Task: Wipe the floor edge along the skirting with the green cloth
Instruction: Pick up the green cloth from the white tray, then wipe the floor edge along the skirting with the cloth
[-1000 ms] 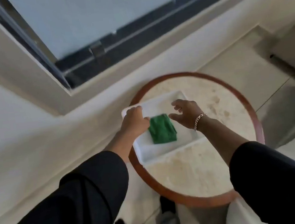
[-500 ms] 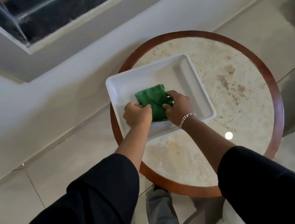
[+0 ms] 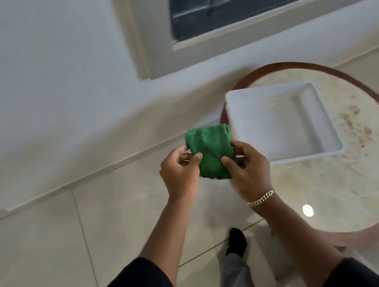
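The folded green cloth [image 3: 210, 151] hangs in the air between both hands, left of the white tray. My left hand [image 3: 178, 171] pinches its left edge and my right hand [image 3: 249, 172], with a bracelet at the wrist, pinches its right edge. Behind and below the cloth, the pale skirting [image 3: 87, 169] runs along the foot of the white wall, meeting the tiled floor [image 3: 42, 249] in a line that slopes from lower left to upper right.
A round marble table with a wooden rim [image 3: 364, 90] stands at the right, carrying the white tray [image 3: 326, 151], which holds nothing. A window frame [image 3: 157, 59] sits in the wall above. My foot in a black sock [image 3: 237, 240] is on the tiles.
Both hands lifted the green cloth out of the white tray and carried it left, off the table and over the floor. The view turned left toward the wall and skirting.
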`<state>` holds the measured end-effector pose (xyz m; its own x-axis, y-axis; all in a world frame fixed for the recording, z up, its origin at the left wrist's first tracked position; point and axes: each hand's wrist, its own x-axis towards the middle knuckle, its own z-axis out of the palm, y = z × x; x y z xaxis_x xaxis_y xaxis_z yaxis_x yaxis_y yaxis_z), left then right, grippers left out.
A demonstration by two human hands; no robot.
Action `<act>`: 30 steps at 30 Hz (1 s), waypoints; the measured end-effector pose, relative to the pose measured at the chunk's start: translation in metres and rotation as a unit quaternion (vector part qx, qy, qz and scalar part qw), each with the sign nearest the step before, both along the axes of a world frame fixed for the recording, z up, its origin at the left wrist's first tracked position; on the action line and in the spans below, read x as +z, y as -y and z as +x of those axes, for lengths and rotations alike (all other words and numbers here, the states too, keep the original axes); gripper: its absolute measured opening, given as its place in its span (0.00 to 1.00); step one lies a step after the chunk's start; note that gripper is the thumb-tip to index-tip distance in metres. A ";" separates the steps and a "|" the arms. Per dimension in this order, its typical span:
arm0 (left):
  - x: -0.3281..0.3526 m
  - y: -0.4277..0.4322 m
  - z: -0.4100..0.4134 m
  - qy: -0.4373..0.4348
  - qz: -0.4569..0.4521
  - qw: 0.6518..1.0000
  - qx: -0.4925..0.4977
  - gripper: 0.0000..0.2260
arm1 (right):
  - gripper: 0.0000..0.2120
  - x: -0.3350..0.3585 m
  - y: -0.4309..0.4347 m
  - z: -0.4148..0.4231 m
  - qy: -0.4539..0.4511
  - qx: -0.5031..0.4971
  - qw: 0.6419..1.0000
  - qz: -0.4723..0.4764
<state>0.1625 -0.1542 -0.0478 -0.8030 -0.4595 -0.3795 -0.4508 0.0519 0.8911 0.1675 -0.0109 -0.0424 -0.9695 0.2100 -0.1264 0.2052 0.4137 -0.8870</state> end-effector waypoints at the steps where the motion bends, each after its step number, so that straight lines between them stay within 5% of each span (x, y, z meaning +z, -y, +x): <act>1: -0.010 0.024 0.012 0.003 0.001 1.000 0.001 0.16 | 0.18 -0.011 0.022 0.011 0.009 0.011 1.000 -0.013; 10: -0.212 0.214 0.067 0.055 0.015 0.996 0.075 0.13 | 0.15 -0.225 0.200 0.045 0.104 0.073 0.982 -0.140; 16: -0.401 0.285 0.069 0.053 0.031 0.986 0.156 0.12 | 0.16 -0.411 0.287 0.024 0.090 0.116 0.983 -0.109; 24: -0.558 0.341 0.032 0.006 -0.005 0.994 0.112 0.13 | 0.15 -0.571 0.337 -0.031 0.035 0.145 0.988 -0.049; 27: -0.586 0.365 0.027 -0.046 -0.131 0.990 0.025 0.12 | 0.15 -0.598 0.349 -0.046 0.022 0.126 0.991 -0.044; 30: -0.610 0.407 0.031 -0.060 -0.340 0.935 -0.080 0.17 | 0.14 -0.610 0.358 -0.056 0.002 0.102 0.995 -0.007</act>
<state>0.1939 -0.5616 -0.6578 -0.9004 -0.4317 0.0544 -0.2871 0.6833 0.6713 0.1114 -0.3688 -0.6520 -0.9912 0.0081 -0.1325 0.1228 0.4350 -0.8920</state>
